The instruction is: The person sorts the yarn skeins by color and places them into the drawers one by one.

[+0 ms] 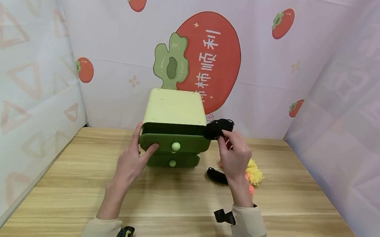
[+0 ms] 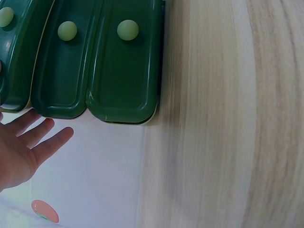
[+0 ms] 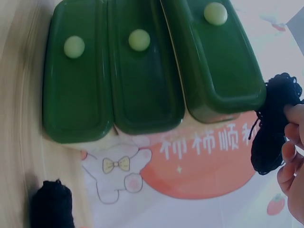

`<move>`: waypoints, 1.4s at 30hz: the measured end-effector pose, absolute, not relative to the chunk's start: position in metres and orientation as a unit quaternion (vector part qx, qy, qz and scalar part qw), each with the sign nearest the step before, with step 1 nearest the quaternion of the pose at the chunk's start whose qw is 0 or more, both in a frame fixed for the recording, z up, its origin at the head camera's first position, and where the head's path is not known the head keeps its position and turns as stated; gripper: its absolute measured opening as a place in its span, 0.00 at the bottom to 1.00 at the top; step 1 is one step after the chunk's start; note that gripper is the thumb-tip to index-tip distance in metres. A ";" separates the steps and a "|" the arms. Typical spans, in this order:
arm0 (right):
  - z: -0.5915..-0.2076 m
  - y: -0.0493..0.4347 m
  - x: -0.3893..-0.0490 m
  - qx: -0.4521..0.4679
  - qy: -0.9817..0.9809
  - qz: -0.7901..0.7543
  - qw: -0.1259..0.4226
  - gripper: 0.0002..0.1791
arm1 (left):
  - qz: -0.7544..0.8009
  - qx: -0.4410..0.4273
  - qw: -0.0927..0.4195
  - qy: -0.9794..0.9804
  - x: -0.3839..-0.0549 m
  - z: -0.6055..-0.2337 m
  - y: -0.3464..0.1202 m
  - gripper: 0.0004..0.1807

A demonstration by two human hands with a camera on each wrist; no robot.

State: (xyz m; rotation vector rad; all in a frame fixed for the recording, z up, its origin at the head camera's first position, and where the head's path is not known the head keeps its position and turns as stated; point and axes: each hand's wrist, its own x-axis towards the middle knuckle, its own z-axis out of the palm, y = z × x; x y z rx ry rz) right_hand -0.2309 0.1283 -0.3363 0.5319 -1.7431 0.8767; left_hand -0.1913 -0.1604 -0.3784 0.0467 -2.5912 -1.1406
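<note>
A small cabinet (image 1: 176, 106) with a pale green body and dark green drawers stands on the table, its top drawer (image 1: 162, 143) pulled out. At that drawer's left end is my left hand (image 1: 131, 162), the thumb over the drawer front and the other fingers along the side. The left wrist view shows these fingers (image 2: 52, 145) straight and spread. My right hand (image 1: 236, 154) pinches a bundle of black yarn (image 1: 217, 128) between thumb and fingers. In the head view the yarn overlaps the open drawer's right corner; the right wrist view shows the bundle (image 3: 278, 123) hanging beside the drawer.
On the wooden table (image 1: 171, 204), right of the cabinet, lie a second black yarn bundle (image 1: 217, 176), a yellow yarn bundle (image 1: 254, 173) and some orange-pink yarn (image 1: 251, 189), partly behind my right hand. A printed cloth backdrop (image 1: 112, 103) rises behind the cabinet.
</note>
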 end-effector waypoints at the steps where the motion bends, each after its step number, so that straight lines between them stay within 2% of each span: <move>1: -0.336 0.126 -0.230 0.227 -0.727 0.368 0.533 0.03 | -0.400 0.017 0.154 -0.903 -0.191 -0.378 -0.161 0.46; 11: -0.337 0.114 -0.224 0.250 -0.726 0.372 0.521 0.03 | -0.408 0.013 0.156 -0.900 -0.190 -0.378 -0.161 0.46; 24: -0.337 0.105 -0.221 0.269 -0.754 0.361 0.478 0.07 | -0.410 0.011 0.158 -0.898 -0.190 -0.378 -0.160 0.45; 29: -0.335 0.103 -0.219 0.291 -0.781 0.314 0.455 0.15 | -0.407 0.012 0.161 -0.899 -0.190 -0.379 -0.160 0.46; 33: -0.335 0.100 -0.218 0.327 -0.797 0.291 0.416 0.23 | -0.403 0.012 0.162 -0.901 -0.190 -0.379 -0.160 0.46; 37: -0.335 0.096 -0.216 0.364 -0.798 0.280 0.389 0.27 | -0.404 0.011 0.162 -0.900 -0.191 -0.379 -0.160 0.46; 42: -0.333 0.096 -0.216 0.353 -0.784 0.298 0.415 0.23 | -0.408 0.009 0.160 -0.899 -0.190 -0.378 -0.161 0.46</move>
